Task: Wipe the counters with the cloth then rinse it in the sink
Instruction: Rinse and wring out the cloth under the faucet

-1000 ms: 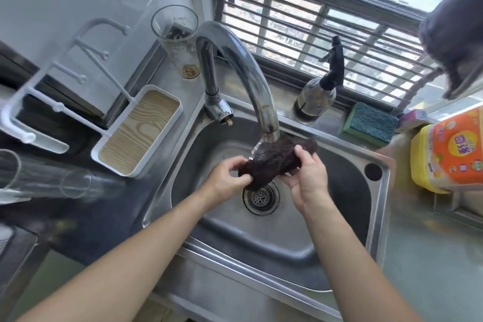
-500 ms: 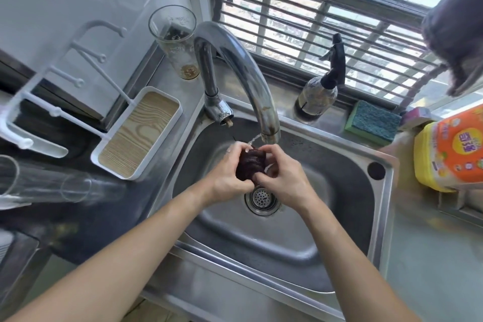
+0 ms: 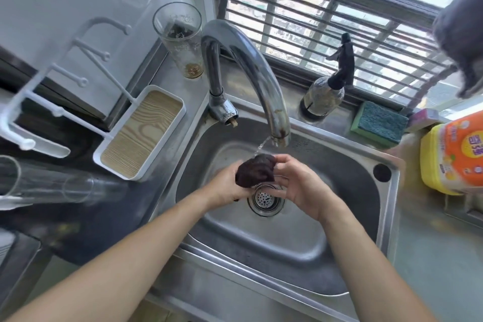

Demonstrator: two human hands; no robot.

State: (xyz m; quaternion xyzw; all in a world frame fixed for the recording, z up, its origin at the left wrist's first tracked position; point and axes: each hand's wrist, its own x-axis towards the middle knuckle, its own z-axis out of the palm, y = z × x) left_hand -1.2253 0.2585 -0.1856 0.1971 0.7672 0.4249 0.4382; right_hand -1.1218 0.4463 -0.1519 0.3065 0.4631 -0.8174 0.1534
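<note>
At far left we see a clear glass (image 3: 52,183) lying on its side on the dark counter, beneath a white peg rack (image 3: 47,91) whose wood-grain tray (image 3: 141,136) sits against the rim of the steel sink (image 3: 389,217). Behind the tray a tall empty drinking glass (image 3: 180,39) stands upright in the corner, just beside the base of the chrome tap (image 3: 251,70). A thin stream of water (image 3: 261,146) runs from the tap's spout onto the cloth (image 3: 256,170), a dark, wadded lump held over the basin, directly above the drain strainer (image 3: 266,198). We find the left hand (image 3: 230,188) closed around the cloth's left side and underside, gripping it. The right hand (image 3: 300,185) is cupped against the cloth's right edge, fingers spread and loosely curled; only its upper fingertips touch the fabric, and we cannot tell whether it actually grips. To the right, on the sill ledge behind the sink, a spray bottle (image 3: 324,94) with a black trigger stands upright, and a green-and-blue sponge (image 3: 379,123) lies near it. At far right a yellow detergent jug (image 3: 452,157) with an orange label sits on the counter, and a grey cloth (image 3: 462,34) hangs at the upper corner before the barred window (image 3: 326,15).
</note>
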